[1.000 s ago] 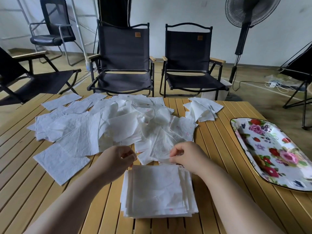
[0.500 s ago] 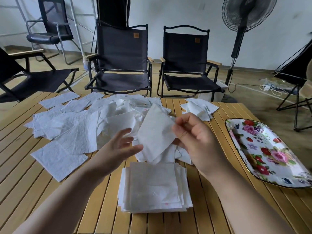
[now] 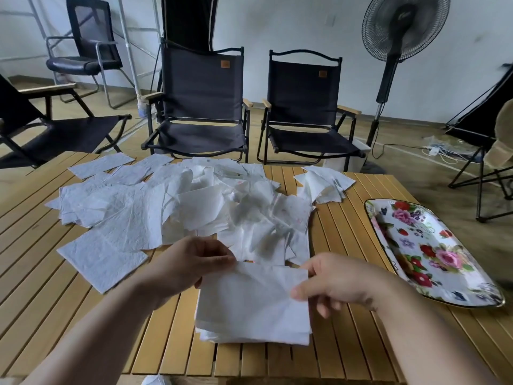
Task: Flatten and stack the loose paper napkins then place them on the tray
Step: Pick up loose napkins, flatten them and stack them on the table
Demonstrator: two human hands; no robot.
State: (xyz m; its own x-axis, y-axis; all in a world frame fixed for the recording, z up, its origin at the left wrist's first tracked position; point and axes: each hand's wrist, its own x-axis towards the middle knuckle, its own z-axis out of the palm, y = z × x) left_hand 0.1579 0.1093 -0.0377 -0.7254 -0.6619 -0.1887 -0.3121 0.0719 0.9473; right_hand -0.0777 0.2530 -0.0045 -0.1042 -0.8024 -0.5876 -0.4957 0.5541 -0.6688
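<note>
A white napkin (image 3: 255,290) is stretched flat just over the neat stack (image 3: 249,336) near the table's front edge. My left hand (image 3: 188,265) pinches its upper left corner, and my right hand (image 3: 333,282) pinches its right edge. Behind them a wide heap of loose crumpled napkins (image 3: 177,207) covers the middle and left of the wooden slat table (image 3: 341,234). A smaller bunch of napkins (image 3: 324,184) lies at the back right. The flowered tray (image 3: 433,251) sits at the right, with nothing on it.
Two black folding chairs (image 3: 200,107) stand behind the table, another black chair (image 3: 41,129) at the left, and an office chair (image 3: 86,51) further back. A standing fan (image 3: 399,37) with cables on the floor is at the back right.
The napkin that my right hand held up above the heap has come down over the stack, and now both hands hold it spread out flat.
</note>
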